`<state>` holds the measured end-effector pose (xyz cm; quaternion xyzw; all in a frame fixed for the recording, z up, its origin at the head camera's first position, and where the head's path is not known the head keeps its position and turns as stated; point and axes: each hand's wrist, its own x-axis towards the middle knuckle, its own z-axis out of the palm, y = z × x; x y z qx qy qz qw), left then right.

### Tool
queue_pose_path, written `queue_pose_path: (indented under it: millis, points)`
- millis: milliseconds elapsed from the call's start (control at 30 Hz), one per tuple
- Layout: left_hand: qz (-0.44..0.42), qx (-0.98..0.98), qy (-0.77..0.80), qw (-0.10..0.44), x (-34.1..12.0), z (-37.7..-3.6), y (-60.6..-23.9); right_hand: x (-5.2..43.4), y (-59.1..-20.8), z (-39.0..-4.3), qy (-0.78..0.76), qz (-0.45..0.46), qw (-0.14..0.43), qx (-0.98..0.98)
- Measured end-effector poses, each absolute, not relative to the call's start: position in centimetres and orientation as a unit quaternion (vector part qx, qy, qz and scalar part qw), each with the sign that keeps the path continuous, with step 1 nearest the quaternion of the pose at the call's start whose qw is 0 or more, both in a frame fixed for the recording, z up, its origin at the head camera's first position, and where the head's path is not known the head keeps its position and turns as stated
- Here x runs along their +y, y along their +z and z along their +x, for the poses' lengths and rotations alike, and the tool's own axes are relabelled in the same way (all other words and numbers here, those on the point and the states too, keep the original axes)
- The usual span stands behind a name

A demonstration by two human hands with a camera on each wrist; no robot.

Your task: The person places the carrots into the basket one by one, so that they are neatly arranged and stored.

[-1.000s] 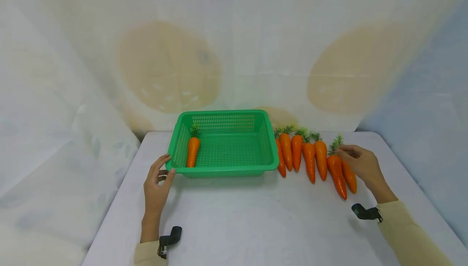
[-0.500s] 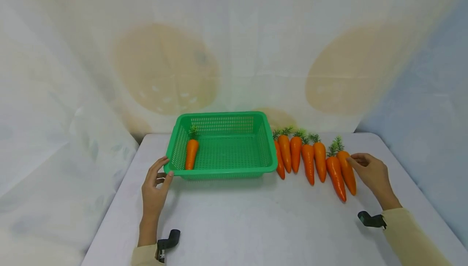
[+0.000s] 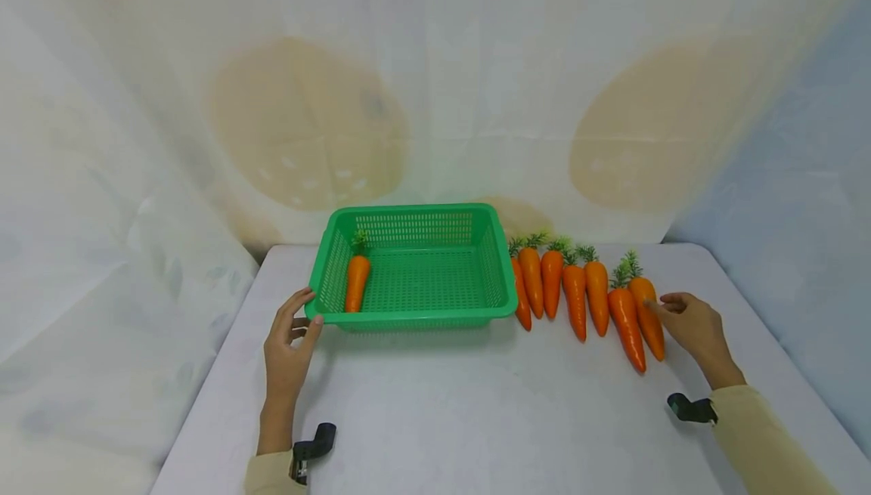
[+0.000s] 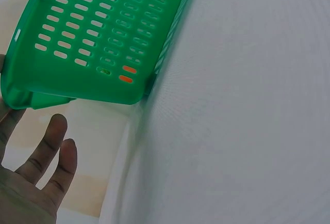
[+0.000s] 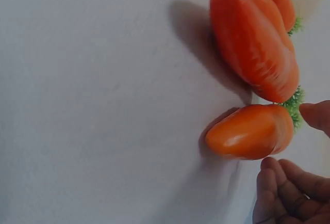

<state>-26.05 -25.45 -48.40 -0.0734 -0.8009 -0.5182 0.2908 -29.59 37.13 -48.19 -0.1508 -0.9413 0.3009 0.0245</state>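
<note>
Rightmost carrot (image 3: 648,321), broad tabletop (image 3: 476,419) before it; both hands (image 3: 695,329) (image 3: 289,351) with fingers apart, left at basket rim (image 3: 415,318).

From my remote station I have the left hand (image 3: 289,359) extended forward, thumb opposed in a light pinch, two fingers standing free; I have the right forearm (image 3: 765,434), sleeved, angled inward from the lower right; the right hand (image 3: 697,329) points inward, thumb parted from loosely bent fingers.
</note>
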Motion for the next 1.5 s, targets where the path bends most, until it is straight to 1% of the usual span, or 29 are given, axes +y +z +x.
queue_pose_path:
  millis: [367,500,733,1300,1500]
  points:
    - [-0.077,-0.799,-0.517,0.295,-25.4,-25.6,-48.3,37.6,-48.9,-30.1,0.289,-0.147,-0.024,-0.946]
    - [-0.082,-0.796,-0.519,0.301,-25.2,-25.9,-48.2,37.9,-49.0,-30.0,0.292,-0.158,-0.023,-0.943]
    - [-0.087,-0.796,-0.521,0.295,-25.1,-26.1,-47.8,38.1,-48.7,-29.5,0.309,-0.193,-0.032,-0.931]
    - [-0.078,-0.798,-0.519,0.296,-24.9,-26.0,-47.7,38.0,-47.8,-29.3,0.321,-0.207,-0.001,-0.924]
    - [-0.077,-0.8,-0.518,0.292,-25.1,-25.9,-47.9,37.8,-47.3,-29.3,0.322,-0.218,-0.003,-0.921]
